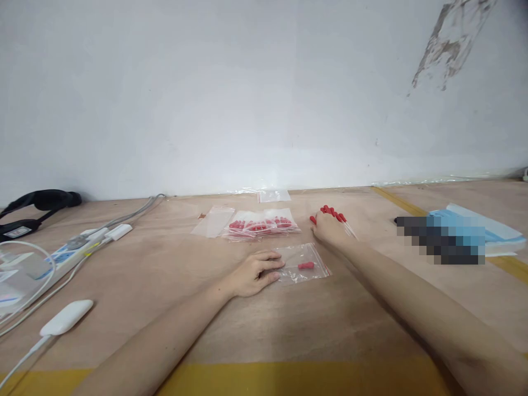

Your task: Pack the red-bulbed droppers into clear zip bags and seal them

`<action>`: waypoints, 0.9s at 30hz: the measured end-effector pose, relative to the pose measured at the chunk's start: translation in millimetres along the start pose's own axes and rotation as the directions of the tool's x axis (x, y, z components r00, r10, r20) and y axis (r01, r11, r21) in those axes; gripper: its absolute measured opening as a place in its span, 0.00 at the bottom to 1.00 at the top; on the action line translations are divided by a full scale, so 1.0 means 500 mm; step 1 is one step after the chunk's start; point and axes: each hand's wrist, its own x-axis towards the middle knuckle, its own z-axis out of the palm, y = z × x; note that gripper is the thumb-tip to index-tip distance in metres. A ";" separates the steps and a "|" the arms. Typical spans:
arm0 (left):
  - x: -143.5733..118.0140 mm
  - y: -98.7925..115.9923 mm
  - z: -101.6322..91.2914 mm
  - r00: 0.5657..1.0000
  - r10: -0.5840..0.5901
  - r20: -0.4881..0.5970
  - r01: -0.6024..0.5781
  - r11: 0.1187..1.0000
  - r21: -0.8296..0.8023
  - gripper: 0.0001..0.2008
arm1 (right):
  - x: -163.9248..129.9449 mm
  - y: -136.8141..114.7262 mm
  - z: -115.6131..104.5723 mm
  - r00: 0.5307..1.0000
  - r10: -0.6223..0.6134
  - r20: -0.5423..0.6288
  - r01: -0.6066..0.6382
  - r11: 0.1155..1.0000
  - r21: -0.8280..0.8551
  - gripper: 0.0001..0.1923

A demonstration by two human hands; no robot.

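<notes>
Under the left hand (253, 273): clear zip bag (302, 264), fingers flat on its near-left edge, pinning, not gripping; one red-bulb dropper (306, 265) inside, just right of the fingertips. Right hand (330, 228) rests on a pile of red-bulb droppers (336, 214) beyond the bag; how closed it is, can't tell. Filled bags (260, 224) left of that hand, all on the wooden table (289, 324).
</notes>
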 end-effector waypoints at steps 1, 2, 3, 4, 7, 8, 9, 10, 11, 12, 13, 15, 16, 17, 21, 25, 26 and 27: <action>0.000 0.000 -0.001 1.000 -0.003 0.014 0.003 1.000 0.003 0.17 | 0.003 -0.011 0.003 1.000 0.014 0.019 -0.014 1.000 -0.007 0.09; 0.001 0.001 -0.002 1.000 -0.005 0.029 0.005 1.000 0.006 0.17 | 0.005 -0.019 0.005 0.999 0.015 0.034 -0.015 1.000 -0.001 0.09; 0.001 0.002 -0.003 0.999 -0.006 0.043 0.006 1.000 0.009 0.17 | 0.005 -0.024 0.005 0.999 0.006 0.047 -0.007 1.000 0.011 0.08; 0.001 0.002 -0.004 0.999 -0.006 0.052 0.005 1.000 0.011 0.18 | 0.004 -0.026 0.004 0.998 -0.007 0.057 0.005 1.000 0.025 0.08; 0.002 0.003 -0.004 0.999 0.004 0.044 -0.005 1.000 0.009 0.18 | -0.011 -0.015 -0.007 0.997 -0.062 0.040 0.059 0.996 0.062 0.08; 0.002 0.002 -0.003 0.999 0.009 0.036 -0.009 1.000 0.006 0.18 | -0.020 -0.005 -0.013 0.996 -0.081 0.024 0.078 0.991 0.109 0.08; 0.002 0.002 -0.002 0.999 0.014 0.029 -0.014 1.000 0.002 0.18 | -0.029 0.007 -0.019 0.996 -0.092 0.014 0.087 0.975 0.203 0.09; 0.002 0.001 -0.001 1.000 0.016 0.025 -0.016 1.000 -0.002 0.18 | -0.039 0.021 -0.023 0.995 -0.099 0.014 0.088 0.936 0.341 0.10; 0.002 0.001 0.000 1.000 0.018 0.026 -0.018 1.000 -0.007 0.18 | -0.050 0.037 -0.026 0.995 -0.094 0.025 0.067 0.851 0.522 0.10; 0.003 0.001 0.000 1.000 0.018 0.025 -0.018 1.000 -0.012 0.18 | -0.061 0.052 -0.027 0.995 -0.086 0.049 0.028 0.720 0.694 0.10; 0.003 0.000 0.000 1.000 0.018 0.026 -0.017 1.000 -0.015 0.18 | -0.071 0.066 -0.026 0.995 -0.075 0.064 -0.011 0.566 0.824 0.11; 0.004 0.000 -0.001 0.999 0.011 0.033 -0.011 1.000 -0.016 0.18 | -0.090 0.088 -0.018 0.998 -0.026 0.064 -0.054 0.293 0.954 0.13; 0.004 0.000 -0.001 0.999 0.008 0.037 -0.007 1.000 -0.014 0.18 | -0.097 0.094 -0.012 0.999 0.009 0.052 -0.053 0.201 0.978 0.14; 0.004 0.000 -0.002 0.999 0.006 0.042 -0.005 1.000 -0.011 0.18 | -0.104 0.097 -0.006 0.998 0.045 0.041 -0.047 0.141 0.989 0.15; 0.002 0.000 -0.002 0.999 0.000 0.044 0.000 1.000 -0.001 0.18 | -0.120 0.080 0.021 0.990 0.133 0.044 -0.053 0.064 0.997 0.22; 0.003 0.003 -0.002 0.999 0.005 0.032 -0.005 1.000 0.000 0.19 | -0.134 0.052 0.032 0.983 0.111 0.144 -0.145 0.001 0.989 0.23; 0.003 0.004 -0.003 1.000 0.005 0.029 -0.005 1.000 -0.002 0.20 | -0.138 0.048 0.032 0.981 0.076 0.181 -0.181 0.000 0.983 0.21; 0.003 0.005 -0.003 1.000 0.003 0.025 -0.003 1.000 -0.004 0.21 | -0.141 0.046 0.031 0.976 0.039 0.214 -0.214 0.011 0.977 0.18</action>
